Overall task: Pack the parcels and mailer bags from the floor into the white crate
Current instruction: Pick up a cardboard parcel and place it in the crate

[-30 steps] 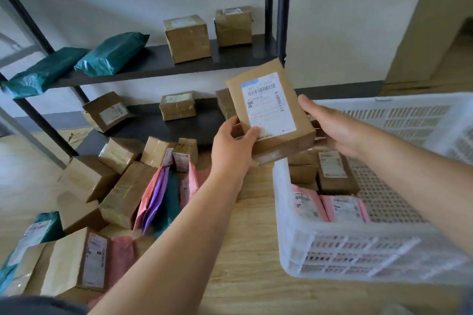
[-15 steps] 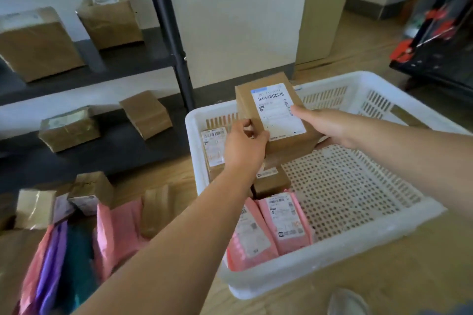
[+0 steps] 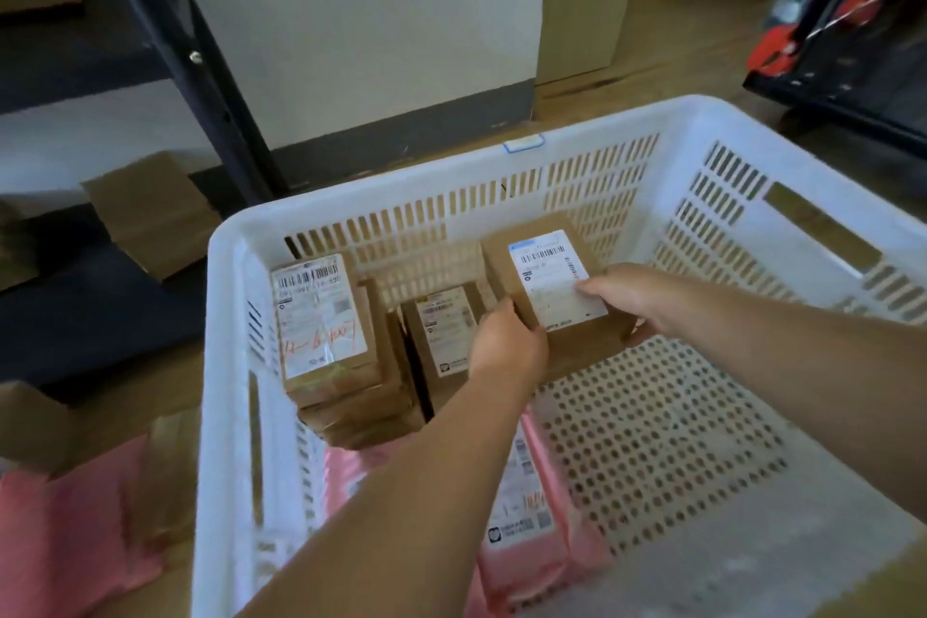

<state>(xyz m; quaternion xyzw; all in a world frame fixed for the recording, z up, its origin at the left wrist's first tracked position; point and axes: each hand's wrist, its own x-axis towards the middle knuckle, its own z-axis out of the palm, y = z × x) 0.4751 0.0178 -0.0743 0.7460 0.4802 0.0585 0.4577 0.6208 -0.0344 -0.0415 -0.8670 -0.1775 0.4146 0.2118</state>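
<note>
- Fingers [image 3: 594,287] of the right hand [image 3: 634,299] lie curled over the near right edge of a brown parcel [image 3: 506,261], thumb on its white label [image 3: 554,279].
- Opposite, the left hand [image 3: 506,349] clamps the parcel's near left corner, fingers wrapped underneath.
- Both hands hold it tilted inside the white crate [image 3: 752,156], near the far wall, above the perforated floor.
- Stacked labelled parcels [image 3: 326,316] fill the crate's far left corner.
- Pink mailer bags [image 3: 526,542] lie along the near edge, partly under the left forearm.
- More pink bags [image 3: 65,532] lie on the floor outside the crate's left wall.
</note>
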